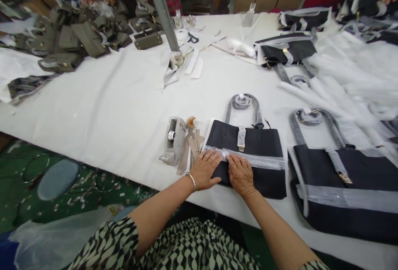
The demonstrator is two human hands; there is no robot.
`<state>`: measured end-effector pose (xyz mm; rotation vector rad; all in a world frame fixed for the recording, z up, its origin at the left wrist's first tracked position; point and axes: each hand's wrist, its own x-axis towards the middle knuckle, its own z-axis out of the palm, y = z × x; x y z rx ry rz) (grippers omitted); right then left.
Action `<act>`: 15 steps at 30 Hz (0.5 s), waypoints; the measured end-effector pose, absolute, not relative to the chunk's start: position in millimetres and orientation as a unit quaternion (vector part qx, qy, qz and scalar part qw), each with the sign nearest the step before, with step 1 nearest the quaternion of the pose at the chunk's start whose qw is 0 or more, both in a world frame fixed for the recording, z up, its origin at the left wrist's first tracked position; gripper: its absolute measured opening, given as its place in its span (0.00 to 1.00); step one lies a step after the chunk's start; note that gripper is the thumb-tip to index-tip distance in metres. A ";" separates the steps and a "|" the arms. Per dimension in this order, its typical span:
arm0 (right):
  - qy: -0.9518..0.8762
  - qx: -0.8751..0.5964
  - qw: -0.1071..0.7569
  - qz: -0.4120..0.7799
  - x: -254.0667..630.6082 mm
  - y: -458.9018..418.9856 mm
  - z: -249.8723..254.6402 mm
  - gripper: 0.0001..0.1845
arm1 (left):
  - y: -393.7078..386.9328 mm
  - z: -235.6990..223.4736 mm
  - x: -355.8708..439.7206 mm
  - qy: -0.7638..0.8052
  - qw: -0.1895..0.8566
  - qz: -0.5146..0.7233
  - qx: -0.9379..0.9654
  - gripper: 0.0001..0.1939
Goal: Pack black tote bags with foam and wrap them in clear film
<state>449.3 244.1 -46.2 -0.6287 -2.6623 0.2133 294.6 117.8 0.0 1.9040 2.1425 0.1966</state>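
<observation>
A black handbag [248, 143] with wrapped grey handles lies flat near the table's front edge. A clear plastic strip [264, 161] runs across its front. My left hand [205, 169] lies flat on the strip's left end, fingers spread. Just right of it, my right hand [240, 173] presses fingers-down on the same strip. Neither hand holds anything.
A tape dispenser [172, 139] and paper strips [190, 145] sit left of the bag. A second black bag [345, 191] lies to the right. Olive bags [71, 37] pile at far left, more black bags [287, 50] at far right. Other people stand behind the white table [118, 108]. A metal pole [161, 10] rises mid-table.
</observation>
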 end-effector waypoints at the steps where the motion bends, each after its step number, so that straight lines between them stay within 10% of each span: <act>1: -0.952 -0.223 0.194 0.074 449.0 244.6 -45.0 0.21 | 117.7 2.6 295.5 0.745 0.126 0.076 0.651 0.41; 15: -0.940 -0.259 0.221 0.025 484.6 274.9 -7.9 0.27 | 154.1 3.6 322.3 0.744 0.040 0.080 0.662 0.46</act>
